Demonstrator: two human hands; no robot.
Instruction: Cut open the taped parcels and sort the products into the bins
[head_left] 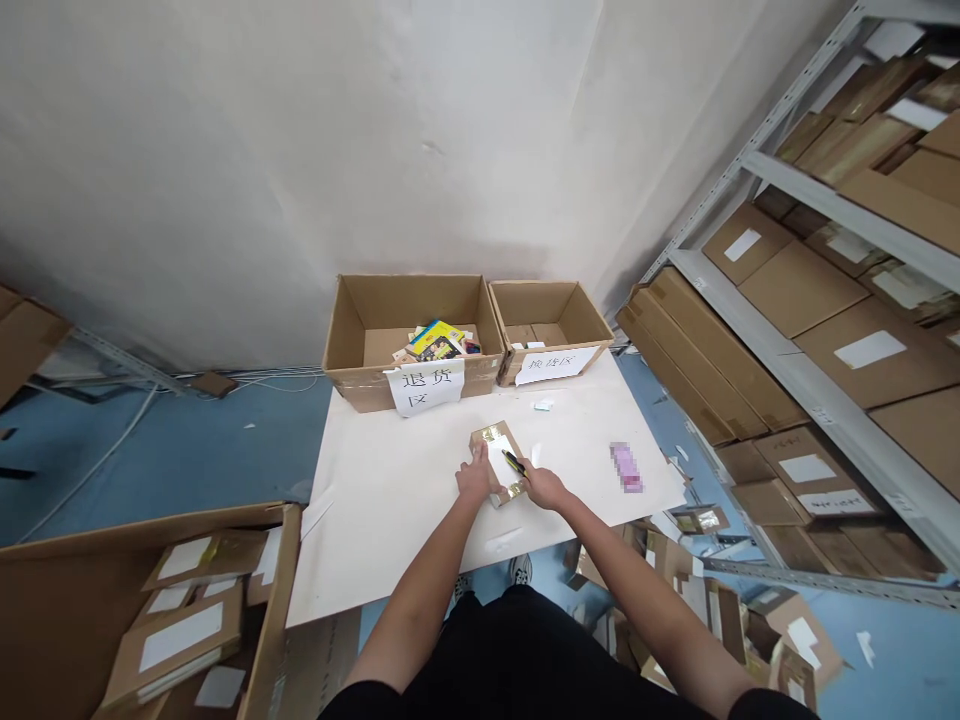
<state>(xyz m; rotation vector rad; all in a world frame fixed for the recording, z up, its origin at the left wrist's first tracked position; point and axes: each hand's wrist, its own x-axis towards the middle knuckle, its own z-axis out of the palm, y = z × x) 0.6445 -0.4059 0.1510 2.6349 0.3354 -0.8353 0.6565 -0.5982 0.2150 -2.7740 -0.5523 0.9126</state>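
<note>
A small taped cardboard box (pixel 493 434) with a white label lies on the white table (pixel 375 490), in front of me. My left hand (pixel 475 476) grips its left side, fingers along the edge and on top. In my right hand (pixel 545 486) is a black-and-yellow utility knife (pixel 514 462), held over the label near the box's right edge. Its blade is too small to make out. A scrap of white paper (pixel 535 454) lies just right of the box.
Two open cartons with handwritten signs, a larger one (pixel 360 385) holding booklets and a smaller one (pixel 592 350), stand at the table's back. A blurred pink item (pixel 626 467) lies right. A parcel-filled carton (pixel 281 570) is at left; shelving (pixel 787 350) at right; discarded boxes (pixel 795 630) below.
</note>
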